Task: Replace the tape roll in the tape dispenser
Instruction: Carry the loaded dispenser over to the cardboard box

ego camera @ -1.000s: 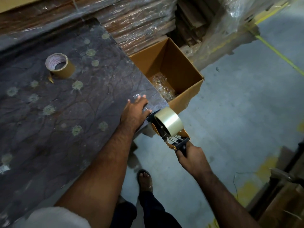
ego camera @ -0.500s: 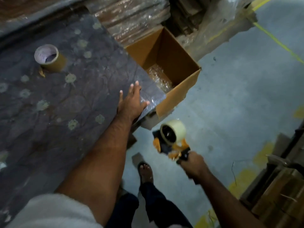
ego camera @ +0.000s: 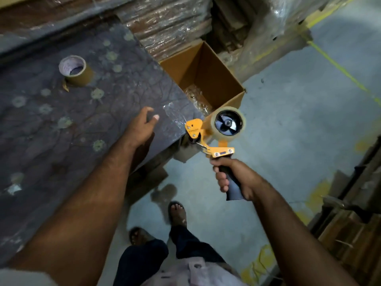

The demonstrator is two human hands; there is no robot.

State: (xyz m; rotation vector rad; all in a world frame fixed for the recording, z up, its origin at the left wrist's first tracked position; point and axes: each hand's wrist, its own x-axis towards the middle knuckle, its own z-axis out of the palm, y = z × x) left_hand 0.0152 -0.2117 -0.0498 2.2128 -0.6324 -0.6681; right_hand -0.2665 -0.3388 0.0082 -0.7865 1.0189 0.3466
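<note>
My right hand [ego camera: 237, 178] grips the black handle of an orange tape dispenser [ego camera: 208, 139], held upright off the table's corner. A clear tape roll [ego camera: 227, 123] sits on its black hub, its open side facing me. My left hand [ego camera: 142, 125] hovers over the table near that corner, fingers apart and loosely curled, holding nothing. A brown tape roll [ego camera: 75, 70] lies flat on the table at the far left, well away from both hands. A strip of clear tape [ego camera: 175, 114] is stuck on the table corner by my left hand.
The dark patterned table [ego camera: 61, 124] fills the left. An open cardboard box [ego camera: 206, 79] with crumpled clear plastic inside stands on the floor by the table corner. Wrapped stacks [ego camera: 169, 23] lie behind. Wooden items [ego camera: 350, 213] crowd the right edge. My feet [ego camera: 177, 213] stand on grey floor.
My right hand lifted the dispenser and turned it, so the roll's open hub faces me. My left hand came off the table corner and drew back a little.
</note>
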